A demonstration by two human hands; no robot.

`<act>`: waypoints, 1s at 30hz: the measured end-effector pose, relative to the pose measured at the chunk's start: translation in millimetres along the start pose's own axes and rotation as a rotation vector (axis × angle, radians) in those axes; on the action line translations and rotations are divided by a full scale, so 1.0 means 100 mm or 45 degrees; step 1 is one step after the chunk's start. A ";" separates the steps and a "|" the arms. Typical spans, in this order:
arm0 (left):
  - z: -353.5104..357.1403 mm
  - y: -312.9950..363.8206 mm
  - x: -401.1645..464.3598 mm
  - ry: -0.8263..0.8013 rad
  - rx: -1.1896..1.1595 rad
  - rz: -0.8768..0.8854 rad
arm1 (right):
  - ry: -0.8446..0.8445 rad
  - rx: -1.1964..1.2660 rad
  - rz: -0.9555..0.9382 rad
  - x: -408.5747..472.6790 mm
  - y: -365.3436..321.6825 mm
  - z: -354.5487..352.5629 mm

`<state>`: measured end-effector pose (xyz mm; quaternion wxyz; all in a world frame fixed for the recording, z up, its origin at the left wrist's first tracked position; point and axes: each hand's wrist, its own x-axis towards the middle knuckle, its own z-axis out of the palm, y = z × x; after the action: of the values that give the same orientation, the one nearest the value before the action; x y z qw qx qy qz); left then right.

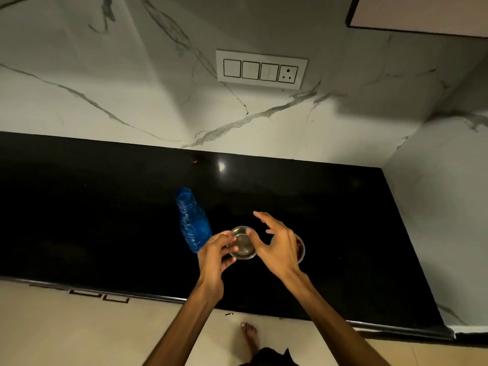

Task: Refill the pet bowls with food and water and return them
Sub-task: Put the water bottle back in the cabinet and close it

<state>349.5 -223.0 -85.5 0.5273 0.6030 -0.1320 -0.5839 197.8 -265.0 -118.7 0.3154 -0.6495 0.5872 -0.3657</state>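
A black stone counter (105,220) runs across the middle of the frame under a marble wall, its front edge near the bottom and a side wall closing it at the right. Lower centre, one small steel bowl (243,243) sits on it; my left hand (215,256) curls its fingertips against the bowl's left rim. My right hand (277,247) hovers over the bowl's right side with its fingers spread, gripping nothing. A second bowl (300,248) with dark contents peeks from behind that hand. One uncapped blue bottle (192,223) stands just left of my left hand. Bare counter lies far left and upper right. One switch plate (261,69) sits top centre.
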 end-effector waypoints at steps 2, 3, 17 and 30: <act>-0.08 -0.04 0.10 0.103 -0.003 0.012 | -0.046 -0.005 0.003 0.05 0.00 0.10; -0.12 -0.07 0.16 0.152 0.010 0.020 | -0.062 -0.006 -0.001 0.07 -0.01 0.14; -0.61 -0.32 0.66 0.623 0.530 0.451 | -0.330 -0.012 -0.075 0.38 -0.32 0.67; -0.66 -0.34 0.95 0.497 0.751 0.542 | -0.503 -0.029 -0.161 0.60 -0.47 1.00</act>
<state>416.9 -250.8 -182.1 0.4560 0.7869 -0.3131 -0.2736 310.2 -321.1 -126.6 0.3934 -0.7477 0.4763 -0.2436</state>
